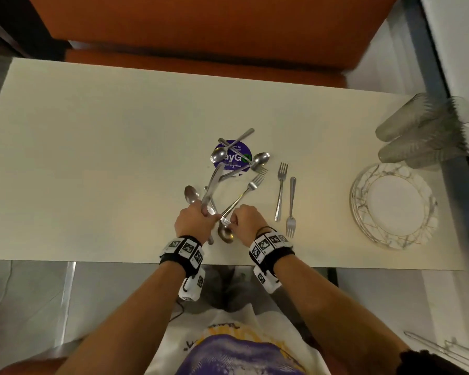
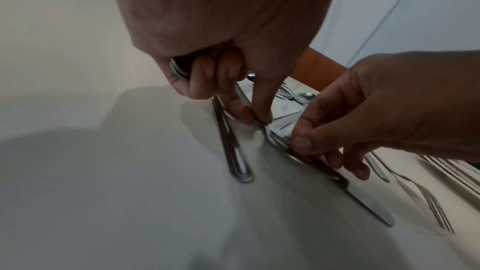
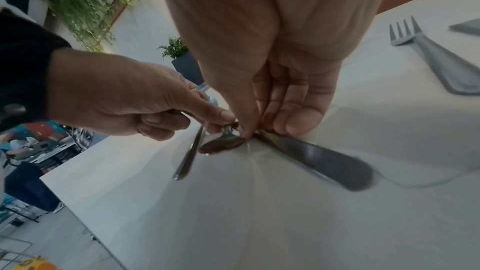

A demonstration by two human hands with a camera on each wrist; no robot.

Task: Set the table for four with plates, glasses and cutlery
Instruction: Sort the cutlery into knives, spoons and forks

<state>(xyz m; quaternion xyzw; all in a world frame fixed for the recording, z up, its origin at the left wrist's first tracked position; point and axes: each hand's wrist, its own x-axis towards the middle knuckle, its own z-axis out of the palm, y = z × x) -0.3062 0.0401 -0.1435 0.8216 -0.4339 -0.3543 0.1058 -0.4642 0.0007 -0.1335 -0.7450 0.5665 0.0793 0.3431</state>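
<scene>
My left hand (image 1: 194, 221) grips a bundle of cutlery (image 1: 213, 184), a knife and a spoon (image 1: 191, 194) fanning out above the fist. In the left wrist view one handle (image 2: 237, 163) hangs below the curled fingers (image 2: 205, 81). My right hand (image 1: 245, 220) is close beside it, thumb and fingers pinching a knife (image 3: 324, 161) that lies on the table (image 1: 92, 158). A spoon bowl (image 1: 225, 234) shows between both hands, and the left thumb and forefinger pinch its neck (image 3: 228, 129). A fork (image 1: 248, 189) slants up from between the hands.
Loose spoons (image 1: 259, 159) lie over a purple sticker (image 1: 232, 158) mid-table. Two forks (image 1: 280, 190) lie to the right of my hands. A stack of plates (image 1: 363, 209) and several glasses (image 1: 423, 131) stand at the right end. An orange bench (image 1: 201, 28) runs along the far side.
</scene>
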